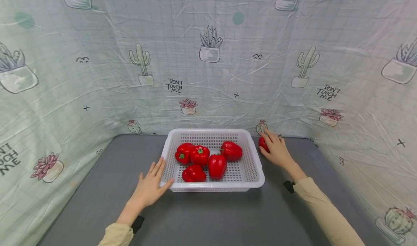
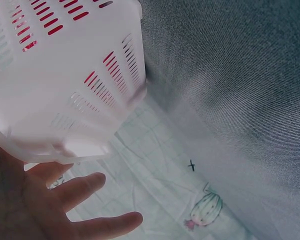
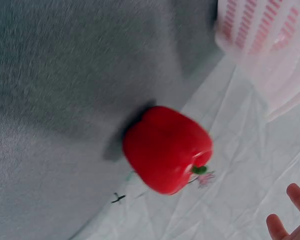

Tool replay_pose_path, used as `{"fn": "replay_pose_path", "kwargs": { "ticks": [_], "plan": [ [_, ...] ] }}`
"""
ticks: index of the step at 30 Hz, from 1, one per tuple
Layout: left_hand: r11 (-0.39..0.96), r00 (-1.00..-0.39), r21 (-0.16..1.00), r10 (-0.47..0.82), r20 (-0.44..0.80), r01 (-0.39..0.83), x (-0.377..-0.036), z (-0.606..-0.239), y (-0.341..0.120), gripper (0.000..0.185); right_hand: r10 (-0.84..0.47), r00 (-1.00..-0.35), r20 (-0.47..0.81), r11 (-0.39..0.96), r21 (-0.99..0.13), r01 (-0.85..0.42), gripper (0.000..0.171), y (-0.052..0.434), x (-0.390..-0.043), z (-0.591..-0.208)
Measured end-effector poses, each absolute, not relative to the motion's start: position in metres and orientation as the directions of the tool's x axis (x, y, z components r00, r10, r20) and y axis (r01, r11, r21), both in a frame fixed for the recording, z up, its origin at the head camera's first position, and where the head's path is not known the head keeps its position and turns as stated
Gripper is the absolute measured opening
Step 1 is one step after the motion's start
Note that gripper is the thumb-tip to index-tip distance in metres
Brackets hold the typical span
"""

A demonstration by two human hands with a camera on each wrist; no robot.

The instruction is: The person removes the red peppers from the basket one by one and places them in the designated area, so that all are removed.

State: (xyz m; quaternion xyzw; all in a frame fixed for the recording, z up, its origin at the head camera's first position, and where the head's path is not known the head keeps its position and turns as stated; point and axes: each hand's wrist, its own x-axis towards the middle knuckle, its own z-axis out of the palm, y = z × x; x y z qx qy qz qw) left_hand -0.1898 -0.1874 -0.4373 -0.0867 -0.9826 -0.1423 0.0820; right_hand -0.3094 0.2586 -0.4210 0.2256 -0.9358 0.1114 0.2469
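A white plastic basket [image 1: 213,185] with slotted walls holds several red bell peppers [image 1: 217,166], some with green stems showing. My left hand [image 1: 148,188] is at the basket's left side, fingers extended and thumb at the near left corner of the rim. In the left wrist view, the fingers [image 2: 107,226] spread beside the basket wall. Right of the basket, one more red bell pepper [image 3: 165,150] lies on the grey surface. Over it reaches my right hand [image 1: 277,151], partly hiding it in the head view. The right wrist view shows that hand's fingers [image 3: 298,199] spread and apart from the pepper.
The dark grey tabletop [image 1: 208,217] extends around the basket. A pale cloth curtain [image 1: 208,79] printed with potted cacti closes off the back and both sides, and its back wall stands just behind the basket and the loose pepper.
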Motion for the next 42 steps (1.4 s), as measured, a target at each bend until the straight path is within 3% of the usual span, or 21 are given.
{"fn": "replay_pose_path", "kwargs": {
  "ticks": [10, 26, 32, 42],
  "plan": [
    [0.948, -0.976, 0.264, 0.135, 0.171, 0.178, -0.193, -0.437, -0.187, 0.078, -0.477, -0.648, 0.594, 0.793, -0.026, -0.608, 0.043, 0.237, -0.292, -0.418],
    [0.948, -0.974, 0.261, 0.139, 0.179, 0.183, -0.191, -0.439, -0.187, 0.079, -0.541, -0.709, 0.453, 0.789, -0.02, -0.614, 0.05, 0.204, -0.278, -0.423],
    [0.949, -0.974, 0.259, 0.137, 0.178, 0.181, -0.192, -0.439, -0.187, 0.08, -0.593, -0.688, 0.418, 0.755, -0.007, -0.655, 0.052, 0.193, -0.278, -0.42],
    [0.95, -0.976, 0.261, 0.125, 0.179, 0.17, -0.191, -0.439, -0.186, 0.079, -0.728, -0.631, 0.268, 0.678, 0.144, -0.721, 0.055, 0.188, -0.279, -0.407]
  ]
}}
